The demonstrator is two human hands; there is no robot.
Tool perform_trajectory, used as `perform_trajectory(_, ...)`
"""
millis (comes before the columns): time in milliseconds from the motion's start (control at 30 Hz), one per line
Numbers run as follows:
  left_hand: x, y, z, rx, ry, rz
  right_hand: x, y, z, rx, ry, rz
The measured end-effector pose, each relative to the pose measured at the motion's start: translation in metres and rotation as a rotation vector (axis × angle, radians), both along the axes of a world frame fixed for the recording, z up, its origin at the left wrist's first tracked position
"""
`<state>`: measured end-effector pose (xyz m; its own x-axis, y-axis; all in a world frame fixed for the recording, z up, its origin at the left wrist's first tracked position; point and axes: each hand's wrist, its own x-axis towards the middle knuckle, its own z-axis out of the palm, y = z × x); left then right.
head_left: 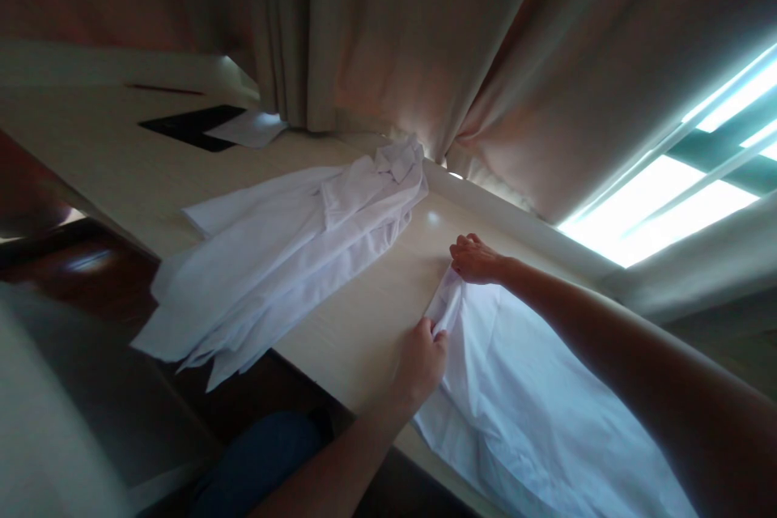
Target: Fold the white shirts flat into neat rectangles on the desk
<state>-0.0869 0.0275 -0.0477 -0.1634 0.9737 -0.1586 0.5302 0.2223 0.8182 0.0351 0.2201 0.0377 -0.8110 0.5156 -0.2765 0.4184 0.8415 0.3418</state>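
Observation:
A white garment lies spread on the pale table in front of me. My left hand pinches the near part of its folded edge. My right hand grips the far part of that same edge, fingers curled closed. A second white shirt lies crumpled to the left, its collar toward the curtain and its lower part hanging over the table's near edge.
Beige curtains hang behind the table, with a bright window at the right. A black flat object and a white sheet lie at the far left. Dark floor shows below the table edge.

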Motion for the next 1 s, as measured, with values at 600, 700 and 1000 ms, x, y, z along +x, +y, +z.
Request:
perform_trajectory(600, 0.0, -0.003, 0.009, 0.016, -0.084, 0.023, -0.004, -0.035, -0.002, -0.273, 0.218, -0.022)
perform_trajectory(700, 0.0, -0.002, 0.006, 0.008, -0.031, 0.009, -0.006, -0.048, -0.007, -0.275, 0.176, 0.005)
perform_trajectory(1000, -0.004, -0.002, 0.011, -0.036, 0.045, -0.036, -0.017, -0.042, -0.012, -0.166, 0.007, -0.022)
